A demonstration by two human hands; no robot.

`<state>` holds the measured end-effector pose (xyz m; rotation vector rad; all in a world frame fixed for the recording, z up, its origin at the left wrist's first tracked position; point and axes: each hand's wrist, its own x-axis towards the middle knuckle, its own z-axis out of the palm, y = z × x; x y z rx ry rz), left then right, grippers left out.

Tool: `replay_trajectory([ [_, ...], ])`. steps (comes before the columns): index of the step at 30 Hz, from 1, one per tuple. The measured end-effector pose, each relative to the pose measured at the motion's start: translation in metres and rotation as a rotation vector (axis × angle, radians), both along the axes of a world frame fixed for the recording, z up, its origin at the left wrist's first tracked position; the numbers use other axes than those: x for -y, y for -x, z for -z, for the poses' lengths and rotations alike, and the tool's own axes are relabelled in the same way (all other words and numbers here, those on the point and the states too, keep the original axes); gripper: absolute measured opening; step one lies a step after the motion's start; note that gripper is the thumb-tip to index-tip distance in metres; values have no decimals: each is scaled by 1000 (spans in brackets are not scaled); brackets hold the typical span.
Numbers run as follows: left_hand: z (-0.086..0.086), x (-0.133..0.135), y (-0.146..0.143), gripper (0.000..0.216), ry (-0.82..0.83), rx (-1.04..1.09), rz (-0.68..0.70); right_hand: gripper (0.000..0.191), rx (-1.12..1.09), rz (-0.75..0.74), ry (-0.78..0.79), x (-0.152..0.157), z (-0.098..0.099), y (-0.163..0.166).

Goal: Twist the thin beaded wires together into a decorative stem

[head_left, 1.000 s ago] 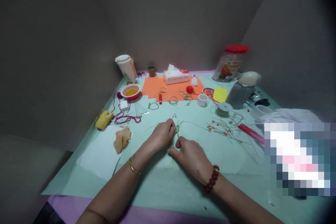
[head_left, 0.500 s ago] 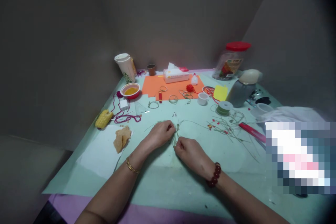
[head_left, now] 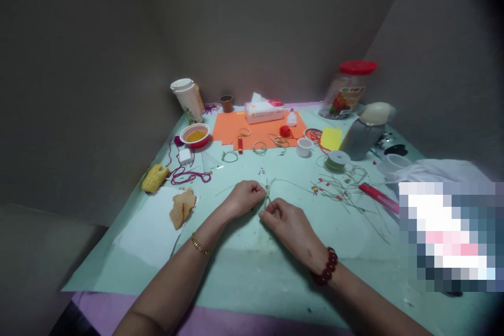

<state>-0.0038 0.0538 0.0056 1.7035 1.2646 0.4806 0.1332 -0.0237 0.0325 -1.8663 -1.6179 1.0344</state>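
Note:
Thin green cord stands up in a small bundle in the middle of the table, with long strands trailing left and right. My left hand pinches it between thumb and forefinger from the left. Just below and to the right, my right hand has its thumb and bent forefinger on the lower strands; its other fingers are curled more loosely. The exact contact at the right fingertips is small and hard to see. Cut green strands with red bits lie to the right of my hands.
A green cord spool, a small clear cup and finished-looking cord loops lie beyond my hands. At left are corn, brown flat pieces and a red-white bowl. A red-handled tool lies right.
My right hand has shifted slightly up and its fingers have loosened from a tighter fist. My left hand has moved a little to the right, still at the cord.

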Motion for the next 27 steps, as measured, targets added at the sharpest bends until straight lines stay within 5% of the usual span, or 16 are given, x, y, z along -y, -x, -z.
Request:
replay_trajectory([
  [9, 12, -2, 2, 18, 137, 200, 16, 20, -784, 49, 482, -5, -1, 1],
  [23, 1, 13, -7, 19, -217, -115, -99, 13, -717, 74, 439, -7, 6, 4],
  [27, 1, 7, -4, 20, -85, -59, -30, 11, -739, 59, 439, -8, 8, 5],
])
